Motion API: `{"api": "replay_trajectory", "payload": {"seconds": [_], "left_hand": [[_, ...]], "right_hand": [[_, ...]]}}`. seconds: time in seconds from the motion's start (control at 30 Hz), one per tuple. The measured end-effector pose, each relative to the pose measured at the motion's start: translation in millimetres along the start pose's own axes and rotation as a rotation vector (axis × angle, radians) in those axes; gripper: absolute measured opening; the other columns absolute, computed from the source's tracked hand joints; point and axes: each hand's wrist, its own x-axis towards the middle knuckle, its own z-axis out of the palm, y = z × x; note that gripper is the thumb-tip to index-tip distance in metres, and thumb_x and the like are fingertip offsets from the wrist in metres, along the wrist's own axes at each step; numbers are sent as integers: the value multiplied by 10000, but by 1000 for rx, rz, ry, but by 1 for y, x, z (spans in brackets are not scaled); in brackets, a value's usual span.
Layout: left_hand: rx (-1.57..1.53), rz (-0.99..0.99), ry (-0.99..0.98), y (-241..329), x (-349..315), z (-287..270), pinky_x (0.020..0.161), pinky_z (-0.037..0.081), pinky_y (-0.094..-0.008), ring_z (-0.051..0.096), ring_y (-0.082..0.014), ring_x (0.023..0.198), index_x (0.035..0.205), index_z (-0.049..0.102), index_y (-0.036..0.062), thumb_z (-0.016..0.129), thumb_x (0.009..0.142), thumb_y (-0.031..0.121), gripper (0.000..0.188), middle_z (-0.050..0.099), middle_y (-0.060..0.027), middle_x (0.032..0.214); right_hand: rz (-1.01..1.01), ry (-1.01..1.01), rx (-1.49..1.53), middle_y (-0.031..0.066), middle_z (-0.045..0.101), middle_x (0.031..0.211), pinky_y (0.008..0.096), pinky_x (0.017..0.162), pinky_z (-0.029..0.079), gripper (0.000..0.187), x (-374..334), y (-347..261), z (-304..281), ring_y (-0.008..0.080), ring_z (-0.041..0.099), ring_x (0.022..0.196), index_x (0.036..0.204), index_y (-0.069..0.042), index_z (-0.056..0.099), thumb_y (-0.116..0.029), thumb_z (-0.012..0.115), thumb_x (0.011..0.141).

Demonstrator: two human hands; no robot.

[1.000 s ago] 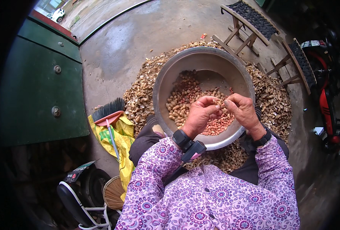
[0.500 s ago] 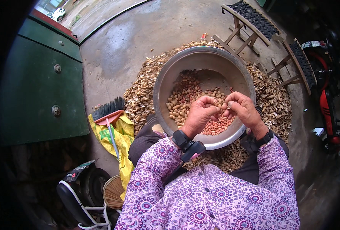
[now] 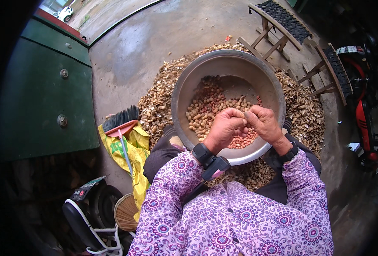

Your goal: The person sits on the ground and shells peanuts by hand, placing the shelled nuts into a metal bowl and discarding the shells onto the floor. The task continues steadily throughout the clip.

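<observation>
My left hand [image 3: 226, 129] and my right hand [image 3: 265, 124] meet over a wide metal basin [image 3: 184, 87], fingertips pinched together on a peanut that the fingers almost wholly cover. Unshelled peanuts [image 3: 197, 114] fill the basin's left and middle. Reddish shelled kernels [image 3: 241, 141] lie under my hands toward the near side, and more are mixed in farther back. The basin stands between my knees, its near rim close to my wrists. Black bands circle both wrists; the left one carries a small box.
Broken peanut shells [image 3: 157, 96] heap around the basin. At left lie a broom [image 3: 121, 128] and a yellow sack [image 3: 138, 147] beside a green metal door [image 3: 48, 102]. Woven-top stools [image 3: 282, 19] stand at far right, near a red-and-black vehicle [image 3: 363, 123].
My right hand has turned inward and its fingertips have closed against the left hand's. The gap between the hands has narrowed. The view has shifted slightly.
</observation>
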Motion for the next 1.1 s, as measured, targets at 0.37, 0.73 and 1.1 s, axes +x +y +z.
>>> {"api": "replay_trajectory", "payload": {"seconds": [0.37, 0.73, 1.1], "left_hand": [[-199, 38, 43, -5, -1, 1, 481, 489, -231, 560, -133, 547, 823, 484, 40, 545, 757, 2, 98, 564, -75, 705], [510, 350, 136, 4, 0, -9, 555, 423, -183, 516, -50, 609, 782, 586, 33, 575, 690, -13, 104, 572, 8, 682], [784, 371, 211, 11, -8, -10, 530, 416, -202, 498, -49, 575, 735, 584, 10, 558, 660, 51, 89, 559, -10, 621]], "right_hand": [[-18, 165, -21, 88, 479, 556, 302, 475, 363, 253, 4, 8, 13, 153, 460, 497, 668, -13, 477, -190, 480, 848], [259, 117, 597, 22, 552, 624, 206, 447, 422, 241, 5, -8, -16, 82, 519, 493, 794, -61, 514, -289, 492, 870], [141, 111, 531, -10, 540, 630, 176, 441, 413, 203, 5, 5, -39, 44, 493, 489, 839, -55, 533, -255, 510, 865]]}}
